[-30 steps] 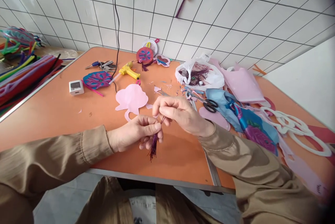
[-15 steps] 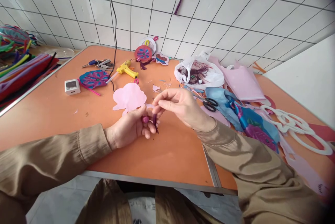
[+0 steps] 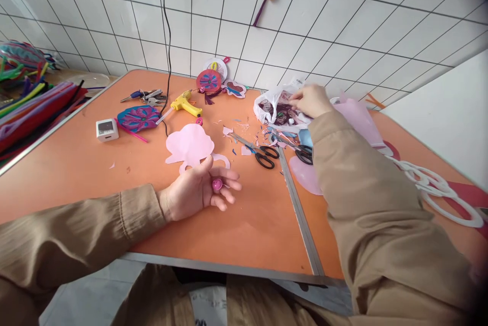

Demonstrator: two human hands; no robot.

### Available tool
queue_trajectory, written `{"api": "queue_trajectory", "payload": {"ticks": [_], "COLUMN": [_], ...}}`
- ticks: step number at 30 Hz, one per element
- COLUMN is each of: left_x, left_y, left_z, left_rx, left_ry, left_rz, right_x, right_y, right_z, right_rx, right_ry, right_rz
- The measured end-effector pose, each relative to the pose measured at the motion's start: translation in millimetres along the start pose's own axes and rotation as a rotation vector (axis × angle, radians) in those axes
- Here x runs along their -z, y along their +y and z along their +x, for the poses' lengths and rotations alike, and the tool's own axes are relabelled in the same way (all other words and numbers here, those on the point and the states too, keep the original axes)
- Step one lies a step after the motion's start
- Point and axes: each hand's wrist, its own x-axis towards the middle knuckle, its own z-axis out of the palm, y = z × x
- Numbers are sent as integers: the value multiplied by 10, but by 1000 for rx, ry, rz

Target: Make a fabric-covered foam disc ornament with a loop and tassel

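My left hand [image 3: 202, 183] is palm up, fingers loosely spread, with a small shiny pink bell [image 3: 217, 184] lying on them. A thin pale loop shows beside the bell. Just behind this hand lies a cloud-shaped pink cutout [image 3: 189, 143] with a curved strip below it. My right hand [image 3: 312, 100] is at the mouth of a white plastic bag [image 3: 263, 107], thumb and fingers drawn together. Whatever is between its fingertips is too small to make out. Dark purple tassels [image 3: 282, 114] fill the bag.
Black-handled scissors [image 3: 267, 157] lie among paper scraps, another pair [image 3: 304, 154] beside my right sleeve. A yellow glue gun [image 3: 186, 104], embroidered piece [image 3: 139, 117], keys [image 3: 152, 96] and white box [image 3: 107, 130] sit left. White rings [image 3: 453, 206] lie right. A metal strip [image 3: 301, 209] crosses the table.
My right hand has moved from beside my left hand up and right to the plastic bag. My left fingers have spread, and the dark tassel no longer shows at them.
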Motion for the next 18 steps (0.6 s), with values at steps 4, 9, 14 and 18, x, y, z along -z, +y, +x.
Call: {"api": "queue_trajectory", "payload": {"ticks": [4,9,14,18], "left_x": [18,15,-6,-56], "left_y": [-18,-36,-25,-17], "left_z": [-2,-7,-13,-19], "left_rx": [6,45,54,69], "left_ry": [-47,-85,-87,-28], "left_rz": [32,73,46,34], "right_x": [-268,-407,-235,-79], "right_y": [166,304,368,424], "right_z": [189,311,429,474], "right_rx": [-81,-151,-258,-344], "right_ry": [-168,-185,-79,-42], "right_rz": [31,152,377,603]}}
